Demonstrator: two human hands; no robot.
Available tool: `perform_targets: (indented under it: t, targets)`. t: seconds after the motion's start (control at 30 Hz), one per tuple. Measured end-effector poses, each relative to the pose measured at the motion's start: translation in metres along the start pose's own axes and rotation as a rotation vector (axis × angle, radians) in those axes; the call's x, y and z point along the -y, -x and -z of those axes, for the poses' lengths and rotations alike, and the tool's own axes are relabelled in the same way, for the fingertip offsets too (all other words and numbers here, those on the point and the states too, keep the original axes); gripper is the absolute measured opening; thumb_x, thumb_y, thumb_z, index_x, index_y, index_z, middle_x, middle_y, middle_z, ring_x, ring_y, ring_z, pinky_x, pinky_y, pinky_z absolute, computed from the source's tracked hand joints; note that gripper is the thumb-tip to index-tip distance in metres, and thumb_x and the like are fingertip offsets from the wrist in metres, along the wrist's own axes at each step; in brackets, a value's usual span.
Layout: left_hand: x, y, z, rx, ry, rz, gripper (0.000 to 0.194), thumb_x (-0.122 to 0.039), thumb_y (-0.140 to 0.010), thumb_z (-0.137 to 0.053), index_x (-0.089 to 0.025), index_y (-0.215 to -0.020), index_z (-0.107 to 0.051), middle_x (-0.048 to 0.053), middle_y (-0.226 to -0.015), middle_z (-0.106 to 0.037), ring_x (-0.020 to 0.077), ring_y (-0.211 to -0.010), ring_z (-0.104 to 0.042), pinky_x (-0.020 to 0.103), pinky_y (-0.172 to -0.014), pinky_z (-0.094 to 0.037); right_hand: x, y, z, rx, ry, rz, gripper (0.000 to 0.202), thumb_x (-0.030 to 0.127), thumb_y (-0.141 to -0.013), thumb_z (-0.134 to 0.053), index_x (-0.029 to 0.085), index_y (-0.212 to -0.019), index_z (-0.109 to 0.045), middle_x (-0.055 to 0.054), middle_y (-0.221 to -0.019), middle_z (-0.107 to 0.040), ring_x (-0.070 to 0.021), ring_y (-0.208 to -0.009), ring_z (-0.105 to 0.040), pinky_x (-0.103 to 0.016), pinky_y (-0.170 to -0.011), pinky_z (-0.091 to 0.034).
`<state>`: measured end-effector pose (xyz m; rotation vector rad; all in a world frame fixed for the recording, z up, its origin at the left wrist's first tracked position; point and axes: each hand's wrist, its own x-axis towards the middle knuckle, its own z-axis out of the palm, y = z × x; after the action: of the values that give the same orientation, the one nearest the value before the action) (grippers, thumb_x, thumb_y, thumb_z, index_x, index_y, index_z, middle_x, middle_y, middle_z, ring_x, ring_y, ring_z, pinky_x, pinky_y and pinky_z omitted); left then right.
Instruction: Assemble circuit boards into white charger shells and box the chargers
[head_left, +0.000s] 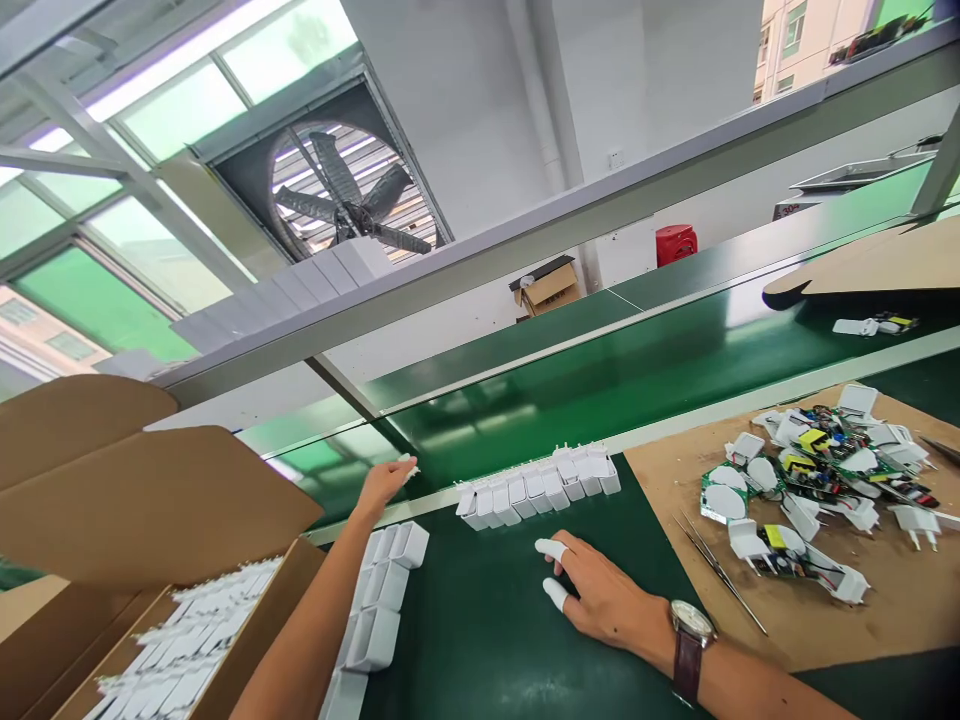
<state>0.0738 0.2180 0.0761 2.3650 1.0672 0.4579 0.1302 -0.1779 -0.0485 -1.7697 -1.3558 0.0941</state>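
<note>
My left hand (384,490) reaches out over the edge of the green conveyor belt, its fingers closed. A small whitish bit shows at the fingertips; I cannot tell whether it is a held part or a finger cover. White finger cots cover the thumb and index finger of my right hand (596,590), which hovers over the green bench with thumb and index apart and nothing between them. Ahead of it stands a row of white plastic charger housings (536,490). Beside my left forearm are more open white housings (375,640), lined up in a column.
On the right, a brown board (675,470) carries a heap of circuit boards with white plug parts (810,470) and metal tweezers (720,575). An open cardboard box (300,580) of white parts stands at left. A metal shelf beam (480,270) crosses above the belt (525,380).
</note>
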Motion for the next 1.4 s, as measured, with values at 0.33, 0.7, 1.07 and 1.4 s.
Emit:
perform_targets:
  t: [0.33,0.7,1.07,1.4]
  targets:
    - [-0.054,0.097,0.020,-0.001,0.744,-0.154,0.054,-0.065,-0.058,-0.086,-0.018,-0.072,-0.065,0.006,-0.077,-0.071,0.0228,-0.073,-0.070,0.038,-0.068,-0.059,0.008,-0.004,0.007,-0.003,-0.062,-0.094,0.039,0.021,-0.098,-0.050,0.020,-0.136,-0.054,-0.008,-0.107,-0.064,-0.0212,-0.085,-0.064,-0.041,-0.081,-0.061]
    - [-0.081,0.155,-0.037,0.481,0.522,-0.591,0.029,-0.049,-0.084,-0.078,-0.021,-0.075,-0.074,0.013,-0.105,-0.078,0.0290,-0.100,-0.075,0.046,-0.090,-0.060,0.012,0.000,0.025,0.046,-0.069,0.009,0.045,0.020,-0.104,-0.040,0.023,-0.149,-0.047,-0.009,-0.116,-0.068,-0.0225,-0.100,-0.065,-0.045,-0.098,-0.056]
    - [-0.024,0.086,-0.033,0.427,-0.040,-0.558,0.074,-0.027,-0.078,-0.069,-0.026,-0.150,-0.050,0.012,-0.151,-0.059,0.0304,-0.131,-0.062,0.048,-0.104,-0.055,0.019,0.003,0.023,0.236,0.061,0.170,0.064,0.010,-0.088,-0.051,0.020,-0.151,-0.048,-0.014,-0.130,-0.066,-0.0292,-0.118,-0.060,-0.054,-0.107,-0.047]
    - [-0.049,0.066,-0.038,0.509,-0.183,-0.513,0.054,-0.031,-0.062,-0.081,-0.022,-0.115,-0.070,0.008,-0.116,-0.067,0.0294,-0.106,-0.066,0.041,-0.086,-0.060,0.019,0.001,0.022,0.239,0.081,0.168,0.051,0.015,-0.093,-0.051,0.017,-0.145,-0.053,-0.014,-0.125,-0.066,-0.0278,-0.112,-0.059,-0.049,-0.103,-0.047]
